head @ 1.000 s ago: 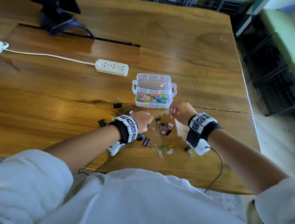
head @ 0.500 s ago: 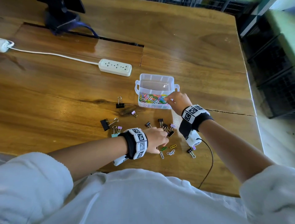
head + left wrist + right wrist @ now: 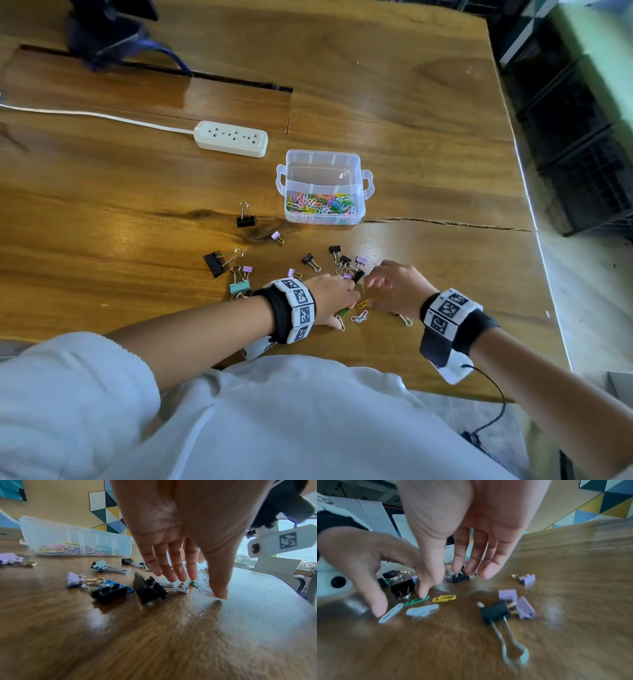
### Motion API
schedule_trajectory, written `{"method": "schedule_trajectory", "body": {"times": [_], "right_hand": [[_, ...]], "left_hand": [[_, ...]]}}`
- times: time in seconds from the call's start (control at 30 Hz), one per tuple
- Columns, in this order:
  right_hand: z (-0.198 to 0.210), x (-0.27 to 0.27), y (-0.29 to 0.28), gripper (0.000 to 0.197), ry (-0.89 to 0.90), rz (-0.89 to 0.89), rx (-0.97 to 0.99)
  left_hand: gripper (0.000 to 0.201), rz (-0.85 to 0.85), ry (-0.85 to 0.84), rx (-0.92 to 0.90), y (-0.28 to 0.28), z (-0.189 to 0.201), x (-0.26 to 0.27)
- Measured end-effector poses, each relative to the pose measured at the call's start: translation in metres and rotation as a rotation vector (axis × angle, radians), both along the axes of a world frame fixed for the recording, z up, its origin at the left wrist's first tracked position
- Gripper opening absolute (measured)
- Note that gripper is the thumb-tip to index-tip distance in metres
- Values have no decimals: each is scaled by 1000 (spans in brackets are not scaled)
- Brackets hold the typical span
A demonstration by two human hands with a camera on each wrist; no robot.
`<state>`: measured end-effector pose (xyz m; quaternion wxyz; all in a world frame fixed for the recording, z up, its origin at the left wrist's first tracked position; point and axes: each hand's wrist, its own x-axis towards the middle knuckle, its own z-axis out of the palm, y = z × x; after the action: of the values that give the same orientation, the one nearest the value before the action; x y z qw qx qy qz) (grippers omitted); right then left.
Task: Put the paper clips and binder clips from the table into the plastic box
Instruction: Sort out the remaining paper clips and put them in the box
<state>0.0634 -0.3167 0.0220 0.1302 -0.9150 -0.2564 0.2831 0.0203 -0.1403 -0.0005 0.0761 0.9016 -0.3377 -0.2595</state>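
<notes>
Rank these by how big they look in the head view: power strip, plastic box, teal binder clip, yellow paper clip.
1. plastic box
2. power strip
3. teal binder clip
4. yellow paper clip

The clips lie nearer the camera, yet look smaller.

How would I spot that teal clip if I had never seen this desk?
Start at the clear plastic box on the wooden table, then look toward the person's left hand. Just left of that wrist's band lies the teal binder clip. It is the only teal one; its neighbours are black or purple.
</notes>
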Motion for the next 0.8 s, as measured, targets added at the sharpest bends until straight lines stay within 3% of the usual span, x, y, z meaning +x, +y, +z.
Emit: {"method": "schedule_trajectory", "body": {"times": [0.1,0.17,0.4,0.63,0.8], "right_hand": [[-10,-11,-8,51,83,1,-53],[-16,-17,-7,56,84,-1,-45],[-23,-21,-1,35,49,13,-8],[-21,-24,1,22,90,71,-19],[-19,-27,3,20,81,109,-40]], "left_hand": [[44,47,17,-31,-2,-1,0],[42,69,43,-34,-3,0,1],[25,95,123,-74,-7,5,3],[21,90,120,-35,-9,8,5],[22,56,127,105,-15,5,9]]}}
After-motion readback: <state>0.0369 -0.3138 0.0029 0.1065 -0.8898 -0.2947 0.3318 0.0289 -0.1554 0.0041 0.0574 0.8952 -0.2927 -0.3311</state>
